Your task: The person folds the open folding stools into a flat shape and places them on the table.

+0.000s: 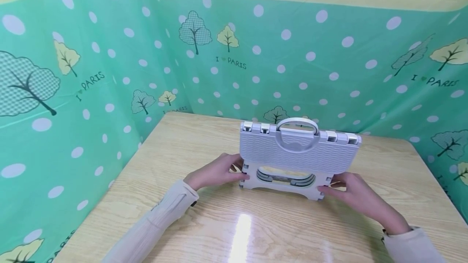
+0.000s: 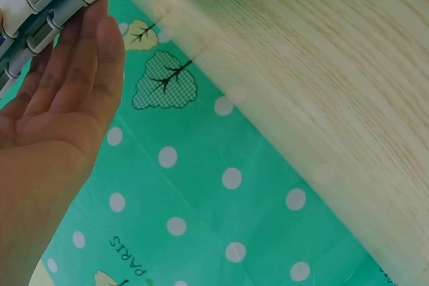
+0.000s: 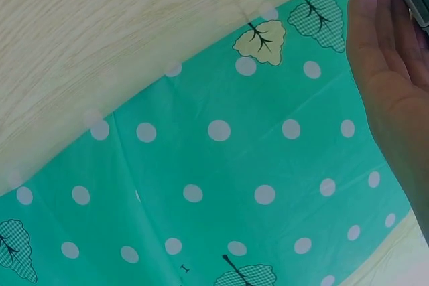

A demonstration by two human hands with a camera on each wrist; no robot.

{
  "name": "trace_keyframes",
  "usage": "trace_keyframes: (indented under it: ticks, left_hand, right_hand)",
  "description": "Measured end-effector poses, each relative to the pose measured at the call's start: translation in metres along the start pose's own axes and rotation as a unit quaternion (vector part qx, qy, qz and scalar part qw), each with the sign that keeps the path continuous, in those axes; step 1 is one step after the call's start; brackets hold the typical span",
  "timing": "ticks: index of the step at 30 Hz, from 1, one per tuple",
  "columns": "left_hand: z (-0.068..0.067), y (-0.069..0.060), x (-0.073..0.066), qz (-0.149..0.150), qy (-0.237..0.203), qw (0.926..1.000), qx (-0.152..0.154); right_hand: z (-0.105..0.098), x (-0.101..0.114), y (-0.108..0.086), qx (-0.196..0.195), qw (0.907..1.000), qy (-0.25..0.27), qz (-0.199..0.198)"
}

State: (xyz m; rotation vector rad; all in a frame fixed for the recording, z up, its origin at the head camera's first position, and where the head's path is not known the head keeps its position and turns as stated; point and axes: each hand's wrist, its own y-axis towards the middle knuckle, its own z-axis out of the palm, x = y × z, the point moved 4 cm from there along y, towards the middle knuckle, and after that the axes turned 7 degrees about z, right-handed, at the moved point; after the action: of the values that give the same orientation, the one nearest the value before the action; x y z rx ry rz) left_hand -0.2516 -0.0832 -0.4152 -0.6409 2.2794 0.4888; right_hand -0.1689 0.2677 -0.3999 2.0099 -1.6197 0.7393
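A pale grey folding step stool (image 1: pixel 292 149) stands on the wooden table in the head view. Its textured top panel is tilted up toward the camera, with a loop handle along the upper edge. Below it shows a white leg panel with an oval cut-out. My left hand (image 1: pixel 221 169) grips the stool's left side by the leg, thumb in front. On the opposite side my right hand (image 1: pixel 352 194) holds the right leg the same way. Both wrist views catch only a corner of the stool, against the fingers of the left hand (image 2: pixel 67 92) and right hand (image 3: pixel 392 58).
The light wooden table (image 1: pixel 175 141) has rounded far corners. Behind and to both sides hangs a green curtain (image 1: pixel 234 84) with white dots and printed trees. A bright light reflection lies on the table in front of the stool.
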Motion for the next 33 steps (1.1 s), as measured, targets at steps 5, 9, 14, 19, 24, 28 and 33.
trace_keyframes:
  ticks: [5, 9, 14, 19, 24, 28, 33]
  left_hand:
    - [-0.0004, 0.0001, -0.002, -0.006, 0.003, 1.0, 0.001]
    - [-0.0001, 0.0002, -0.0034, -0.011, 0.004, 0.9999, 0.002]
    - [0.0001, 0.0006, -0.0038, -0.007, 0.011, 0.9999, 0.002]
    - [0.0008, 0.0002, -0.0032, -0.006, 0.016, 0.9998, -0.007]
    - [0.0038, 0.0001, -0.0019, -0.008, 0.03, 0.9994, -0.018]
    - [0.0051, 0.0002, -0.0023, -0.004, 0.03, 0.9994, -0.018]
    - [0.0079, 0.0001, -0.0041, -0.006, 0.009, 0.9999, 0.0]
  right_hand:
    - [0.0003, 0.0004, 0.0003, 0.005, 1.0, 0.004, 0.005]
    - [0.0003, 0.0009, -0.0001, 0.007, 1.0, 0.001, 0.006]
    - [-0.0003, 0.0013, -0.0006, 0.009, 0.9999, -0.003, 0.003]
    - [-0.0006, 0.0022, -0.0014, 0.009, 0.9999, 0.002, -0.011]
    - [0.001, 0.003, -0.0026, -0.006, 0.999, -0.009, -0.043]
    - [0.003, 0.0036, -0.0026, -0.018, 0.9976, -0.018, -0.065]
    - [0.0049, 0.0011, -0.0038, 0.015, 0.9989, -0.006, -0.043]
